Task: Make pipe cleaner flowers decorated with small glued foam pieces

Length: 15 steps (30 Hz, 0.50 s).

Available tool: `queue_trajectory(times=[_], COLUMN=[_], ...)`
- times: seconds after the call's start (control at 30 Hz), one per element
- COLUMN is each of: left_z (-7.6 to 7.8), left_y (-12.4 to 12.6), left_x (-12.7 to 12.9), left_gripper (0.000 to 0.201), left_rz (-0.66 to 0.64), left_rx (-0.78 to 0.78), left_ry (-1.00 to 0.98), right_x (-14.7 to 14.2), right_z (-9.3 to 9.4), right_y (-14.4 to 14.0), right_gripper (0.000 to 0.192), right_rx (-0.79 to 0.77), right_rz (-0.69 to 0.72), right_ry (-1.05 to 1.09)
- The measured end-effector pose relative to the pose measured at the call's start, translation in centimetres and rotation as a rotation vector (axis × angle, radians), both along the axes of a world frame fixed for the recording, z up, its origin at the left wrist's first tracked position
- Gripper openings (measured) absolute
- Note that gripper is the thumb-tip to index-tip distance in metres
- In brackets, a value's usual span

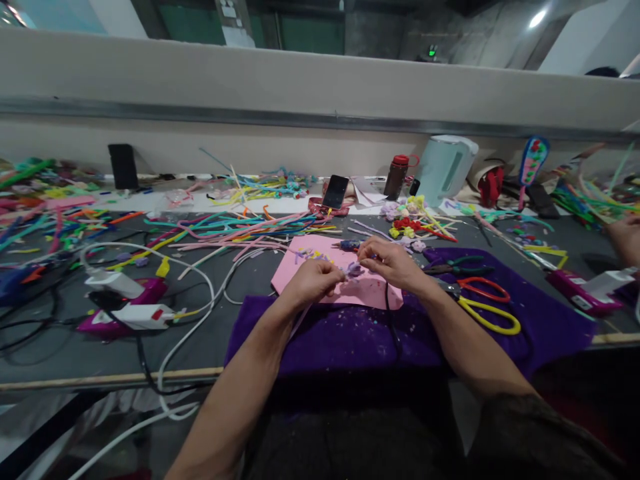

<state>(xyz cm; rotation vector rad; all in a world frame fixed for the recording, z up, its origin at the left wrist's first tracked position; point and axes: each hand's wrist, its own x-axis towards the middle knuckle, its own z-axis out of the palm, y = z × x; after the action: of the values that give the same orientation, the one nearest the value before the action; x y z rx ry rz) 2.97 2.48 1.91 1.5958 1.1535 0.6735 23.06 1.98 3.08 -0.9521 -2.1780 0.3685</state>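
My left hand [313, 280] and my right hand [389, 261] meet over a pink sheet [373, 290], pinching a small lilac pipe-cleaner flower [354, 269] between their fingertips. A lilac stem trails from my left hand down toward me across the purple cloth [350, 337]. A few small yellow and lilac pieces lie on the far part of the pink sheet.
Yellow-and-red scissors [487, 307] and green pliers [457, 265] lie right of my hands. Glue guns [127, 317] with white cables sit left. Loose coloured pipe cleaners [235, 230], a phone [335, 191], a bottle [397, 175] and a pale kettle [443, 170] stand behind. Another person's hand [625, 237] works far right.
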Motion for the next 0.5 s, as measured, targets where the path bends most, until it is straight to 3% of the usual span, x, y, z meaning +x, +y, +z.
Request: queue_trajectory(times=[0.5], left_z=[-0.1], left_y=[0.0], left_x=[-0.06], left_gripper=[0.028], left_rz=[-0.036], left_rx=[0.073], left_ry=[0.083], right_x=[0.02], right_z=[-0.18], right_y=[0.11], right_gripper=[0.008], right_rx=[0.077], right_rz=[-0.012], right_ry=[-0.159])
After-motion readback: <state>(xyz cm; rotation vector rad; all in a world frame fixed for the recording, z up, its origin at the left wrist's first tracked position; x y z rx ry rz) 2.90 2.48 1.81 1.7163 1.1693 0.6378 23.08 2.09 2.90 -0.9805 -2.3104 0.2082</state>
